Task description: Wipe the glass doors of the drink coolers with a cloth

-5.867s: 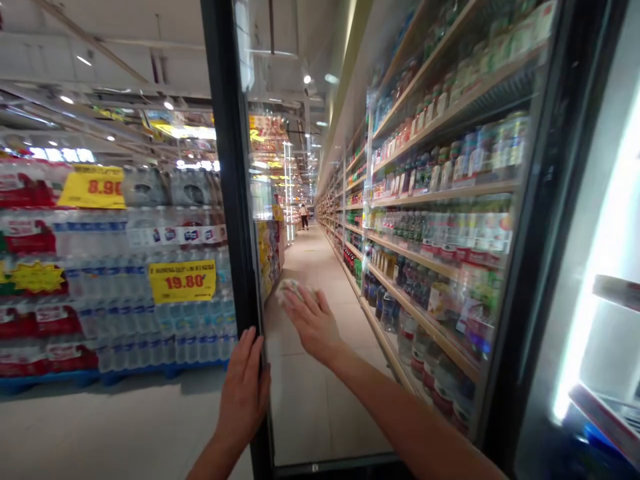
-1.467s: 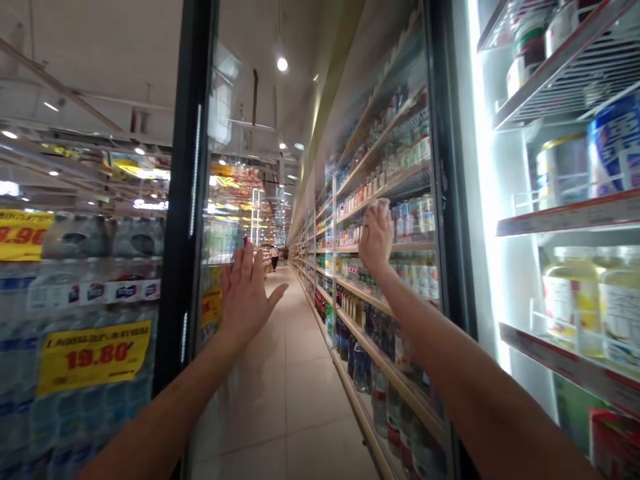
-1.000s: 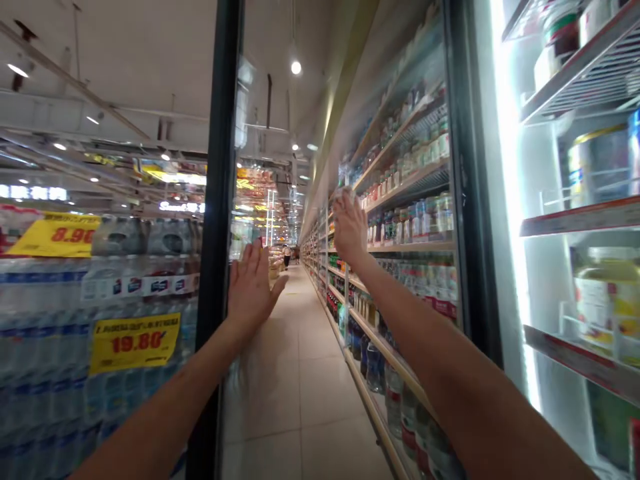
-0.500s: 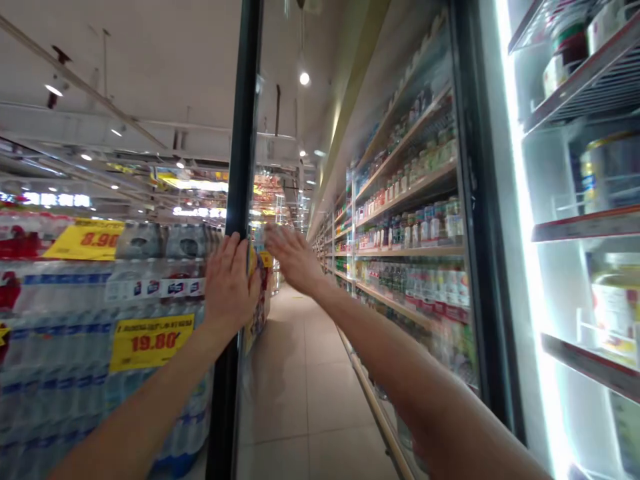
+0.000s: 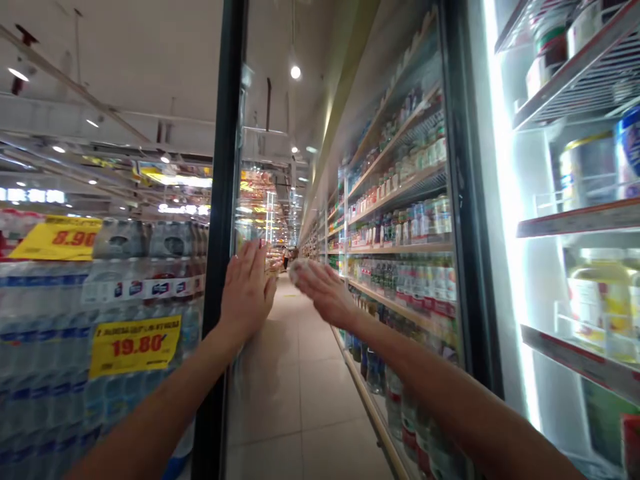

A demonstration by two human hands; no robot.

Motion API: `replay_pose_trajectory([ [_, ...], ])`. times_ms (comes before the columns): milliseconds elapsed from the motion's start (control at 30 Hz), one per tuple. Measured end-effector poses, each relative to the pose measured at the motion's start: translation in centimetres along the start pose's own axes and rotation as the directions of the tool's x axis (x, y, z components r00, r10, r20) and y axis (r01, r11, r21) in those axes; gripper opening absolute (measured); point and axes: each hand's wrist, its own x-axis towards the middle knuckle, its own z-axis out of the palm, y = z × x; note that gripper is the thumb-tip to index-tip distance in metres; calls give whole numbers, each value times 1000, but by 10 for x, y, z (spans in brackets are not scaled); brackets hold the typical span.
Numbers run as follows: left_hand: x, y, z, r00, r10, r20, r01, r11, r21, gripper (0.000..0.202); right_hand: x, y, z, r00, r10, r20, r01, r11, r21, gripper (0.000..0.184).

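Observation:
A glass cooler door [image 5: 280, 413] stands swung out in front of me, with a black frame edge [image 5: 220, 167] on its left. My left hand [image 5: 246, 287] is open, fingers stretched upward, at the glass just right of that edge. My right hand [image 5: 323, 290] reaches toward the middle of the pane, fingers extended and pointing left. Its fingertips look greyish and blurred, and I cannot tell whether they touch the glass. No object shows clearly in either hand.
Lit cooler shelves [image 5: 575, 220] with jars, cans and bottles are on the right. Shelves of drinks [image 5: 405, 227] show through or in the glass. At left stand stacked bottle packs [image 5: 45, 347] with yellow price signs [image 5: 135, 345]. A tiled aisle floor [image 5: 300, 373] runs ahead.
My left hand has moved from the black frame edge onto the glass area beside it. My right hand has shifted right and slightly down. The view has turned a little to the right.

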Motion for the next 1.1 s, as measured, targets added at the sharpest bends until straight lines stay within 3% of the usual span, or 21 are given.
replay_pose_trajectory([
  [67,-3,7,9,999,22,35,-22,1000,-13,55,-18,1,0,975,-215,58,214,977,20,50],
  [100,-5,10,14,998,25,50,-24,1000,-17,54,-22,7,-2,980,-193,48,193,981,4,49],
  [167,-9,15,24,998,16,68,-15,1000,-21,53,-22,26,-9,993,91,-71,-95,994,-60,48],
  [233,-13,22,32,997,-2,77,3,1000,-17,52,-20,40,-15,892,391,-226,-417,905,-81,47],
  [267,-15,26,36,997,-4,82,5,1000,-16,52,-22,42,-16,854,449,-264,-483,872,-79,47],
  [333,-20,34,41,995,14,100,-13,1000,-13,51,-38,35,-14,897,382,-222,-409,908,-94,50],
  [433,-26,47,45,989,79,125,-80,997,3,51,-81,21,-9,995,99,-28,-101,991,-84,54],
  [500,-31,55,48,983,114,141,-118,993,19,52,-107,27,-11,979,195,-66,-201,974,-108,53],
  [533,-35,60,50,981,124,147,-129,991,26,52,-116,35,-14,931,330,-155,-350,928,-125,52],
  [600,-42,71,55,977,145,158,-150,988,21,54,-125,49,-19,727,577,-373,-649,755,-96,51],
  [633,-46,76,57,973,159,165,-163,987,9,55,-126,52,-20,636,632,-442,-725,686,-61,51],
  [667,-50,82,60,971,168,172,-170,985,-5,56,-127,50,-19,599,650,-467,-749,662,-39,51],
  [700,-54,87,63,969,173,176,-172,985,-19,57,-128,44,-17,627,639,-446,-727,685,-41,52],
  [800,-63,97,69,972,168,166,-165,986,-32,59,-139,17,-7,902,391,-183,-412,906,-98,57],
  [867,-65,100,70,975,155,160,-153,988,-29,58,-152,10,-5,947,303,-107,-314,942,-116,58],
  [900,-67,102,70,974,148,170,-144,989,-32,58,-160,13,-7,917,367,-152,-387,912,-132,56],
  [933,-68,103,70,974,133,182,-129,991,-36,58,-166,18,-10,841,482,-244,-522,842,-138,54],
  [1000,-70,108,69,976,93,198,-87,995,-39,57,-176,30,-14,603,671,-432,-767,636,-83,51],
  [1033,-72,111,70,977,73,202,-67,997,-35,57,-179,32,-15,522,708,-476,-820,570,-50,51],
  [1067,-74,113,70,978,57,200,-52,998,-30,58,-182,31,-15,502,719,-480,-830,557,-33,51],
  [1100,-76,116,71,980,47,191,-42,999,-25,58,-185,26,-13,548,707,-447,-801,597,-37,51],
])
